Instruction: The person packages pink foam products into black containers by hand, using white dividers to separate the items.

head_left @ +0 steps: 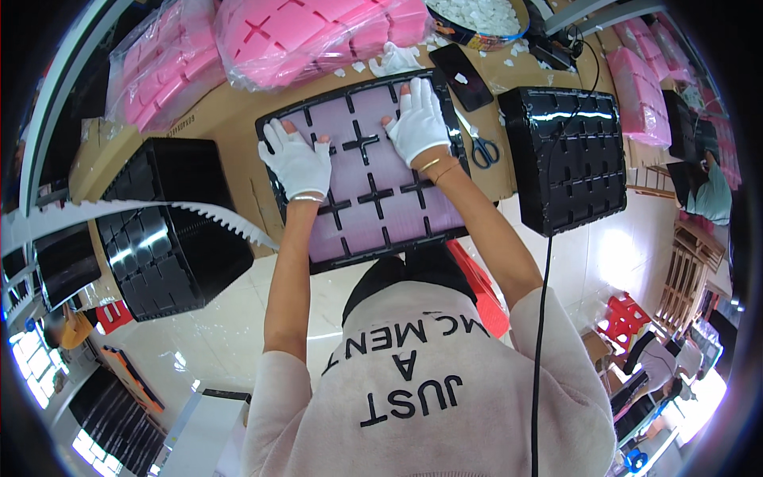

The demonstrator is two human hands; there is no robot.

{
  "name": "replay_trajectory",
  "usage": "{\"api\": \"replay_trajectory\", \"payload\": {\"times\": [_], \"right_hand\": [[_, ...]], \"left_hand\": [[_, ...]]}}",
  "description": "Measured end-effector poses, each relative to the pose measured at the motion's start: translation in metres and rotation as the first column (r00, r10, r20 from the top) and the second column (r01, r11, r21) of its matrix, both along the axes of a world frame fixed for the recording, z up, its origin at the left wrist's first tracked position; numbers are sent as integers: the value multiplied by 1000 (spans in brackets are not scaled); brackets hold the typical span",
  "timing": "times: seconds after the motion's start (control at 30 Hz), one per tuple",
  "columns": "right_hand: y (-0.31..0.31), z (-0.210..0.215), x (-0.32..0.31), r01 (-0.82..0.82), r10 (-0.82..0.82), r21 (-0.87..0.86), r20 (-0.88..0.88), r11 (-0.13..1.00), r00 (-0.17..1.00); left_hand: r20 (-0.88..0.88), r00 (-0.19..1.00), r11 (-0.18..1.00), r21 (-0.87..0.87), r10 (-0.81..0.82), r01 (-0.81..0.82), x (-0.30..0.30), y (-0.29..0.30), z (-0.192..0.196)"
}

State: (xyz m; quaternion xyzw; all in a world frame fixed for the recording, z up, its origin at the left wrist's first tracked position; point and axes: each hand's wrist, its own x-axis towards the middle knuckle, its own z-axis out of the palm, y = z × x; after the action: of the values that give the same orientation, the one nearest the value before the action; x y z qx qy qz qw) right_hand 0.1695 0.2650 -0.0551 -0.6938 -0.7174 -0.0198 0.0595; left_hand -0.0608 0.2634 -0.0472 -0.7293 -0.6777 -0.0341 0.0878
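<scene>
A black plastic tray (377, 256) lies in front of me, with pale pink-purple sheet pieces (354, 226) showing between its cross-shaped black ribs. My left hand (298, 161), in a white glove with bare thumb and fingertip, rests with fingers spread at the tray's left side. Near the far right corner my right hand (418, 123), gloved the same way, lies flat with its fingers stretched toward the far rim. Neither hand grips anything that I can see. Blue-handled scissors (483, 149) lie just right of the tray, and a black phone (462, 77) sits beyond them.
Stacked black trays stand at left (171, 230) and right (566, 159). Pink pieces in clear plastic (318, 36) line the back, beside a round tub of white scraps (481, 17). A black cable (544, 310) hangs down at right. Other people work farther off.
</scene>
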Motion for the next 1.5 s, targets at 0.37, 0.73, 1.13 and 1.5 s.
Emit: {"api": "replay_trajectory", "payload": {"times": [0.37,0.73,1.13,1.5], "right_hand": [[-181,31,-12,-111,69,-93,-376,989,924],[-231,26,-19,28,-56,-99,-299,995,952],[-236,26,-10,-101,95,-77,-82,992,992],[-240,23,26,-331,324,-5,-198,944,925]], "left_hand": [[262,943,964,-110,-206,241,-21,-162,28],[233,949,917,-289,-212,276,-22,-206,39],[197,959,959,-160,-203,236,-12,-216,30],[166,978,967,-202,-123,156,-12,-245,39]]}}
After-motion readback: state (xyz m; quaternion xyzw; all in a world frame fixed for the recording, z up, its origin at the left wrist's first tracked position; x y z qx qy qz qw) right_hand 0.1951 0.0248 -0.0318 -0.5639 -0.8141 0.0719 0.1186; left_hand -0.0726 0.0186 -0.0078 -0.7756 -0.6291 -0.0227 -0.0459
